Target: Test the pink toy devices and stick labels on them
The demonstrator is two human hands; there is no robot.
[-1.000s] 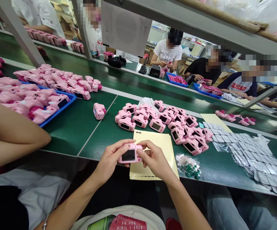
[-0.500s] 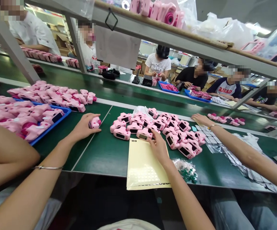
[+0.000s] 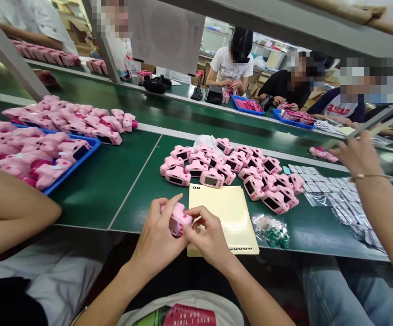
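A small pink plastic toy camera sits between both hands at the near edge of the green work table, just left of the pale yellow sticker sheet, which serves here as the landmark. The left hand cups the camera from the left and from below, fingers curled around its body with the thumb raised over its top. The right hand comes in from the sheet's side, thumb and forefinger pinched together against the camera's right end (what, if anything, lies between those fingertips is too small to tell). Both hands touch the camera, so neither is nearer; the left one carries it, while the right one works at it.

The camera is turned end-on toward the right hand, its long axis running roughly left to right, tilted slightly up toward the sheet.

Beyond the sheet's far edge lies a loose heap of pink toy cameras with dark screens. Just right of the sheet is a clear bag of small green parts, and further right a spread of small grey square pieces. Well left of the sheet, a blue plastic tray is piled with more pink cameras. A co-worker's arm reaches over the table to the right.
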